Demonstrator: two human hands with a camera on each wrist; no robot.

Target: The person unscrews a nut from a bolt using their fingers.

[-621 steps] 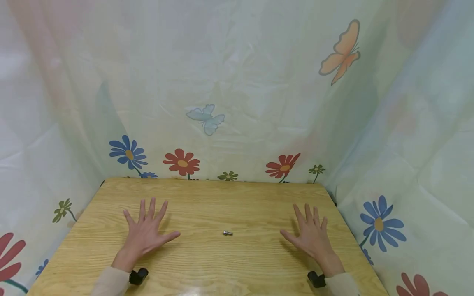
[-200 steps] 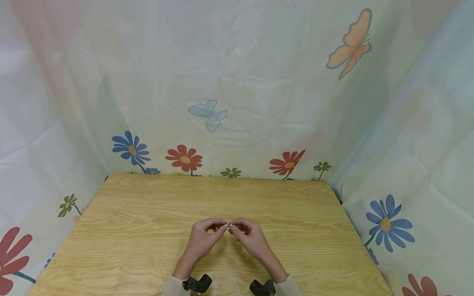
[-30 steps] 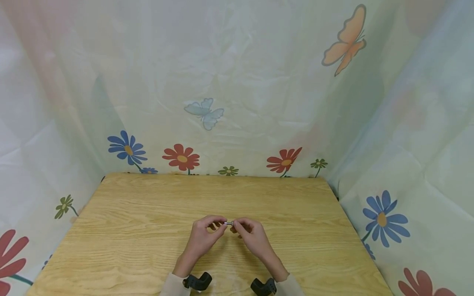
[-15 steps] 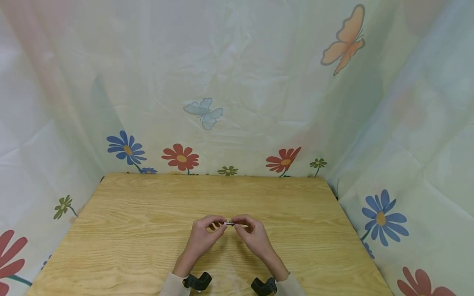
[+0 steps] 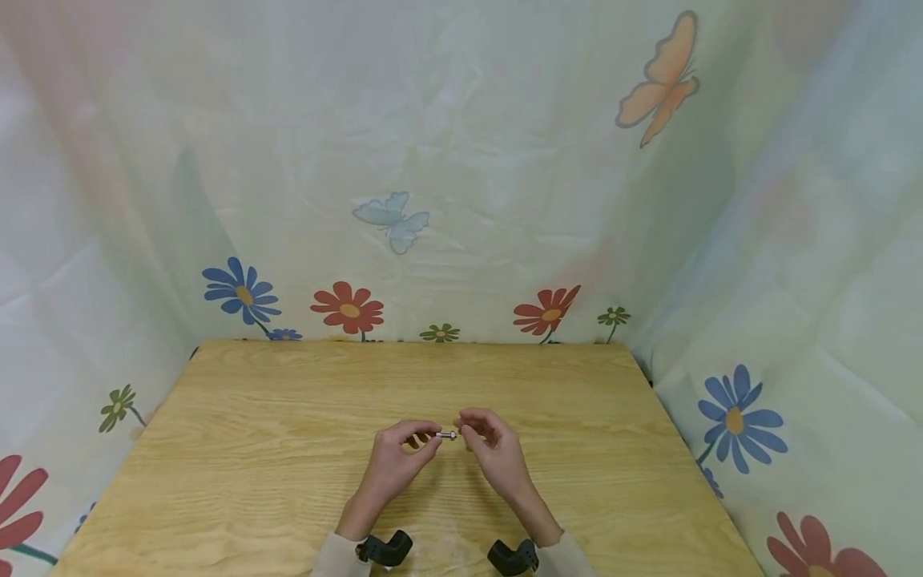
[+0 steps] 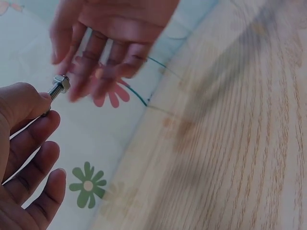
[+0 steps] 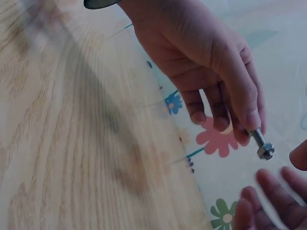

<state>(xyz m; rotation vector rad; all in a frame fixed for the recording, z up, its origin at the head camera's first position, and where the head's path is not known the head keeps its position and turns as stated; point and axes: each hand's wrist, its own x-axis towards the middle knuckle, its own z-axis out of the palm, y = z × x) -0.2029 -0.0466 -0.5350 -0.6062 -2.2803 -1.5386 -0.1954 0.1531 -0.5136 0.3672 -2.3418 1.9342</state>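
Above the table, my left hand [image 5: 392,469] pinches a small metal bolt [image 6: 54,91] between thumb and index finger, its threaded shank sticking out sideways. A hex nut [image 6: 63,82] sits on the threads near the bolt's free end, which points toward my right hand [image 5: 502,469]. The right hand is just off that end, fingers loosely bent and holding nothing; its fingers [image 7: 276,196] look blurred in the right wrist view. That view also shows the nut [image 7: 265,151] beyond the left thumb tip. The bolt's other end is hidden in the left fingers.
The wood-grain table [image 5: 288,385] lies under both hands. A pale curtain [image 5: 461,160] printed with flowers and butterflies encloses its back and sides. Each wrist wears a black camera mount [image 5: 385,549].
The bolt lay on the table between spread hands; later both hands gripped it. Over the last second the right fingers worked at the nut, then came off to the right. The left hand stayed put.
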